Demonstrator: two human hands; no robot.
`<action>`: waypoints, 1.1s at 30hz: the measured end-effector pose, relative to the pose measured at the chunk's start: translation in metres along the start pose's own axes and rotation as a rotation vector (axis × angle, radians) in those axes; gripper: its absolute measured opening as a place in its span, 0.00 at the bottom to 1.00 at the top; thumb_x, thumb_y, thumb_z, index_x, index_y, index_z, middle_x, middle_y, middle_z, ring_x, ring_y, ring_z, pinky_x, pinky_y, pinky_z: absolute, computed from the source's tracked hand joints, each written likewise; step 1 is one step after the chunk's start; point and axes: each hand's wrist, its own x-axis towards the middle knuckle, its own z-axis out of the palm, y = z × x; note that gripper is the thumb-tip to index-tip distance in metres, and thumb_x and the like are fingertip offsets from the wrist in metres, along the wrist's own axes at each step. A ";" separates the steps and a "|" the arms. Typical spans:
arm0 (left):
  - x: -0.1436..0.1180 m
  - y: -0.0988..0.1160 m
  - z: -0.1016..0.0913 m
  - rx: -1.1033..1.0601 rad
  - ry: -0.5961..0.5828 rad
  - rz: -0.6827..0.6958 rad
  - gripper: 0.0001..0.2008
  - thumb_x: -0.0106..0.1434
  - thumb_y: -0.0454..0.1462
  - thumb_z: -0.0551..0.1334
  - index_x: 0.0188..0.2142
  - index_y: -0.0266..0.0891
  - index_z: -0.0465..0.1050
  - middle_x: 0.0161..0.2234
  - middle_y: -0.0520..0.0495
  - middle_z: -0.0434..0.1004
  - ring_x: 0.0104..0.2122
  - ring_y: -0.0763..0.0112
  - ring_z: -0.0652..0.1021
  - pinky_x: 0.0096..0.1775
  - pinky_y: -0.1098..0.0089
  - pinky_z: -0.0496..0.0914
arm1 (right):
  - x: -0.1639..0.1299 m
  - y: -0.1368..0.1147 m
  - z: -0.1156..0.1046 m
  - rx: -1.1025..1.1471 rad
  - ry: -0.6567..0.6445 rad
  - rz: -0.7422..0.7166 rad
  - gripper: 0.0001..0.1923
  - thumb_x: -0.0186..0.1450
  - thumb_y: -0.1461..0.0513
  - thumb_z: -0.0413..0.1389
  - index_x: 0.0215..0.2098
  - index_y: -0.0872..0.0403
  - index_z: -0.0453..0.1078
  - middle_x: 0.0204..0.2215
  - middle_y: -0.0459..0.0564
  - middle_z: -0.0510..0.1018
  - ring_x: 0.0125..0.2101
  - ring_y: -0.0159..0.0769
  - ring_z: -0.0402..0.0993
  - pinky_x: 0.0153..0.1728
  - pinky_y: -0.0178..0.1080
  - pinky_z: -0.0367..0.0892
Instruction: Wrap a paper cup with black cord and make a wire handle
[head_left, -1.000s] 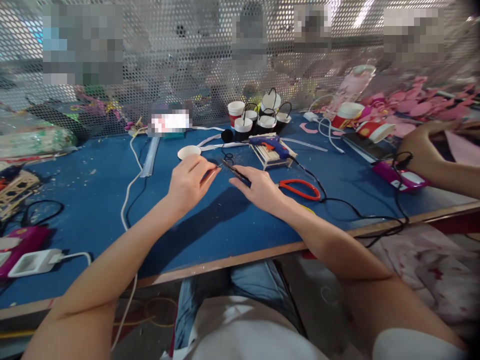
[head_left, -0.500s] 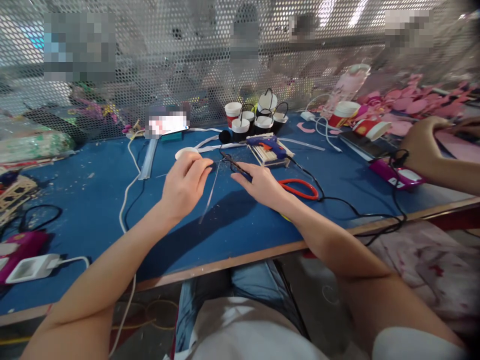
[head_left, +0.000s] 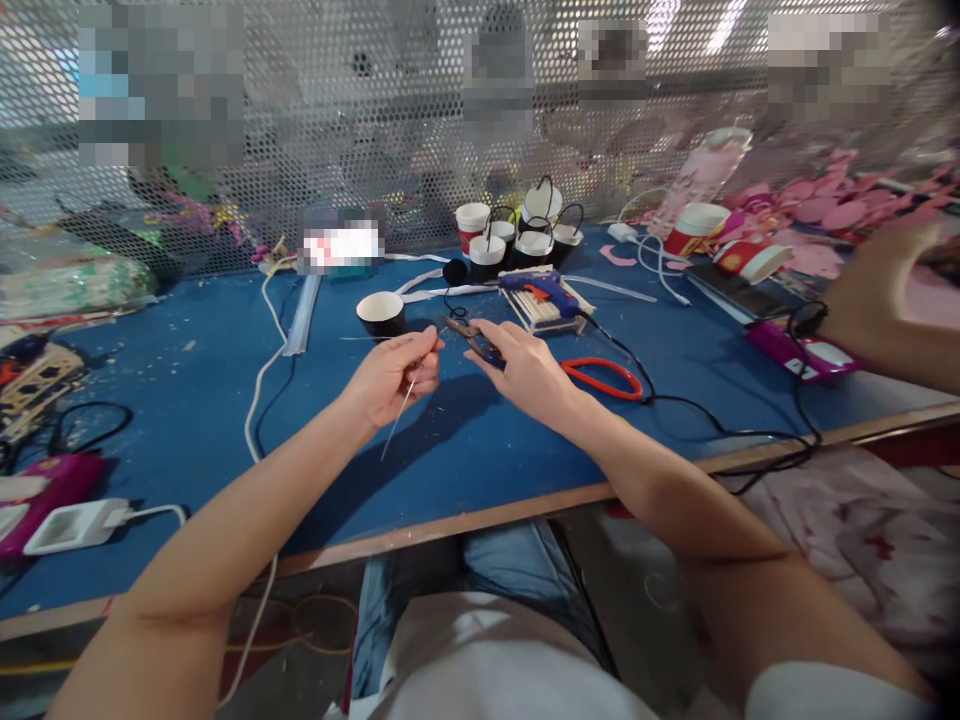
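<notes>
My left hand (head_left: 390, 378) pinches a thin pale strip (head_left: 397, 415) that hangs down toward the blue table (head_left: 187, 400). My right hand (head_left: 525, 372) grips small dark snips (head_left: 469, 336), whose tips point left toward the left hand. A black paper cup (head_left: 381, 313) with a white inside stands just behind my left hand. Red-handled scissors (head_left: 604, 377) lie right of my right hand.
A blue glue gun (head_left: 541, 288) rests on a stick rack, with several black and white cups (head_left: 517, 240) behind it. Cables cross the table. Another person's hand (head_left: 874, 285) reaches in at the right, near a pink device (head_left: 799, 350). A white charger (head_left: 71, 525) lies at front left.
My left hand has come back toward me and off the cup, which now stands uncovered. The strip has swung to hang below that hand. My right hand has barely moved.
</notes>
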 end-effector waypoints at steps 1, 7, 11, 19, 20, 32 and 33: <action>-0.001 0.002 -0.002 0.114 0.014 0.058 0.18 0.60 0.48 0.56 0.25 0.36 0.69 0.17 0.53 0.62 0.14 0.82 0.59 0.17 0.77 0.55 | 0.001 0.001 -0.001 0.041 -0.017 0.022 0.22 0.65 0.55 0.48 0.52 0.59 0.65 0.39 0.58 0.75 0.39 0.44 0.72 0.40 0.42 0.66; -0.001 0.014 -0.026 1.106 0.221 0.892 0.06 0.59 0.39 0.60 0.34 0.40 0.74 0.33 0.45 0.74 0.36 0.66 0.73 0.39 0.65 0.67 | 0.004 -0.002 -0.009 0.227 -0.137 0.117 0.20 0.64 0.53 0.48 0.48 0.55 0.69 0.41 0.53 0.77 0.41 0.43 0.73 0.40 0.41 0.66; 0.003 0.006 -0.026 1.143 0.175 0.991 0.04 0.58 0.37 0.61 0.33 0.40 0.74 0.32 0.46 0.74 0.35 0.68 0.72 0.40 0.65 0.67 | 0.001 -0.006 -0.007 0.245 -0.156 0.087 0.20 0.64 0.53 0.48 0.48 0.54 0.69 0.41 0.51 0.77 0.41 0.42 0.73 0.41 0.41 0.66; -0.001 -0.001 0.005 -0.230 0.079 -0.023 0.12 0.51 0.40 0.66 0.23 0.35 0.67 0.19 0.54 0.65 0.17 0.83 0.61 0.19 0.78 0.54 | -0.002 -0.007 -0.001 0.030 -0.002 0.034 0.23 0.64 0.55 0.48 0.53 0.60 0.64 0.37 0.58 0.74 0.38 0.44 0.72 0.39 0.41 0.65; -0.002 -0.001 0.006 -0.324 0.061 -0.049 0.12 0.50 0.38 0.67 0.23 0.34 0.66 0.19 0.54 0.65 0.17 0.83 0.61 0.19 0.78 0.53 | -0.002 -0.007 -0.001 0.045 -0.002 0.026 0.23 0.64 0.54 0.48 0.53 0.61 0.64 0.37 0.58 0.74 0.38 0.43 0.72 0.40 0.41 0.65; 0.002 -0.006 0.001 -0.301 0.047 -0.012 0.11 0.50 0.39 0.67 0.24 0.35 0.68 0.18 0.53 0.68 0.17 0.82 0.62 0.20 0.78 0.56 | -0.001 -0.008 0.000 0.256 -0.138 0.015 0.21 0.64 0.53 0.48 0.48 0.58 0.67 0.41 0.55 0.76 0.41 0.41 0.72 0.41 0.39 0.64; 0.002 -0.008 0.000 -0.196 0.065 0.040 0.11 0.53 0.42 0.65 0.25 0.35 0.69 0.19 0.53 0.68 0.17 0.82 0.63 0.20 0.77 0.57 | -0.001 -0.008 -0.002 0.280 -0.139 0.031 0.20 0.64 0.53 0.48 0.48 0.57 0.67 0.41 0.54 0.76 0.41 0.40 0.72 0.41 0.39 0.64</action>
